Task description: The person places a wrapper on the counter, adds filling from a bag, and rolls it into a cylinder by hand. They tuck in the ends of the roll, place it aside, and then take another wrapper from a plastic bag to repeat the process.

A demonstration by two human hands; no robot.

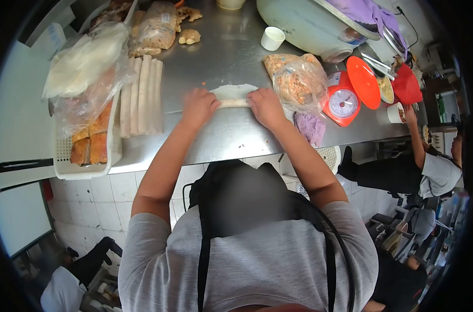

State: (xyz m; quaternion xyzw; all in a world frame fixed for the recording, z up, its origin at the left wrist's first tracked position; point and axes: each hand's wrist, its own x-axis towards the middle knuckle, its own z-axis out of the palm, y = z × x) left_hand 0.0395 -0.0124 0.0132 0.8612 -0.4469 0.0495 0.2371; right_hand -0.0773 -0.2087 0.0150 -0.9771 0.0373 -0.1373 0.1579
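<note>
Between my two hands a thin pale roll [233,103] lies on the steel table, with a flat white wrapper sheet [235,91] spread behind it. My left hand [200,107] has its curled fingers on the roll's left end. On the right end rest the bent fingers of my right hand [266,106]. Several long finished rolls [141,96] lie side by side to the left. Just right of my right hand is a clear bag of orange-flecked filling [299,86], and a purple cloth [310,128] sits below it.
A white basket [114,151] with browned pieces and stacked wrappers [88,62] stands left. Right are a red scale [343,103], a red plate [364,82] and a large bowl [309,26]. A white cup [273,38] stands behind. A co-worker [436,171] reaches in at far right.
</note>
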